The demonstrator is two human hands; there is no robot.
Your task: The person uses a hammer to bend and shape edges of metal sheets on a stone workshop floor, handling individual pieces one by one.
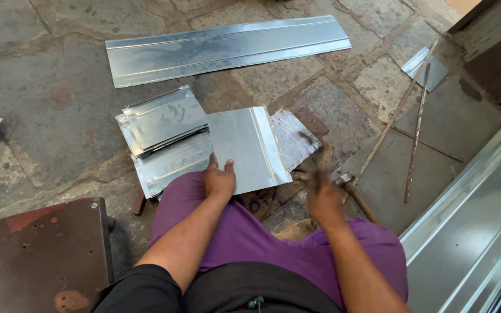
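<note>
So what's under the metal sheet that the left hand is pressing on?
The sheet overlaps a stack of folded metal pieces on its left and a duller plate on its right. The left hand holds its near edge; whatever lies beneath its middle is covered.

left hand flat, fingers curled, right hand blurred

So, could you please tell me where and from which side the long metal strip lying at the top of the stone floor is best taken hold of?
Probably at its right end, coming in from the right: the long strip lies flat on the stone floor, and that end juts free with nothing beside it. Its raised lengthwise ridges give the fingers something to pinch. The cut edges look thin, so hold on the flat, not the rim.
</note>
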